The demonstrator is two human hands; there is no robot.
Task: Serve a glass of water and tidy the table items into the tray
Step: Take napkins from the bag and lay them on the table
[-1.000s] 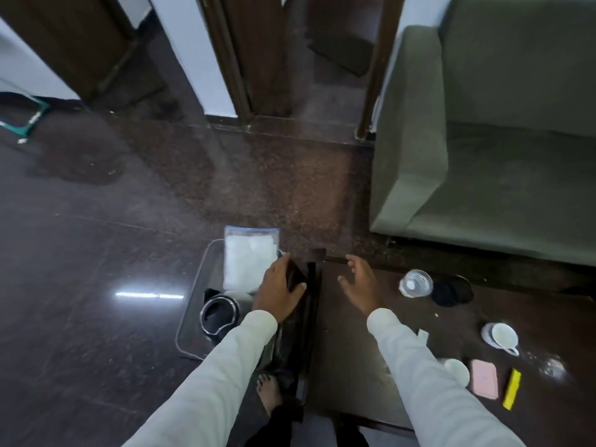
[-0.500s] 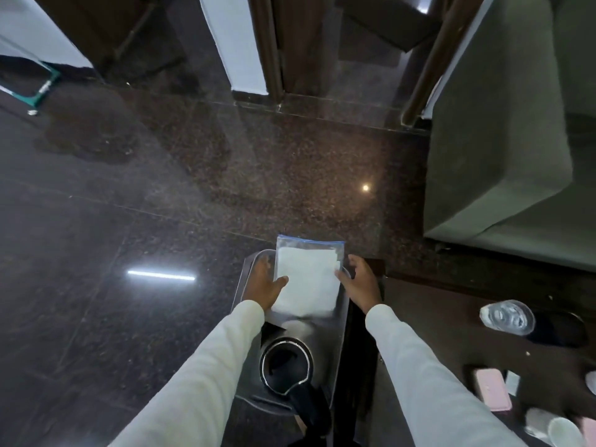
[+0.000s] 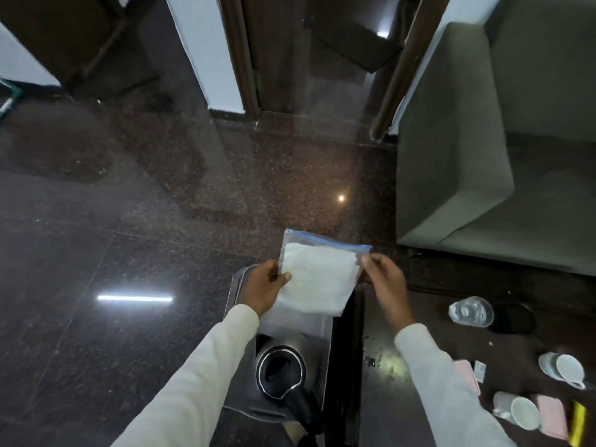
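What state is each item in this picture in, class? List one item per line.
Zip bag: sealed edge up, lifted over the tray, held at both sides.
Left hand: grips the bag's left edge.
Right hand: pinches the bag's right corner.
Kettle: upright in the tray, lid off.
Tray: beside the table.
Glass: lying on its side.

The dark surface [image 3: 419, 414] carries a clear glass [image 3: 471, 311] near its far edge, two white cups [image 3: 570, 371] [image 3: 525, 413], and pink items [image 3: 553, 414] toward its right.
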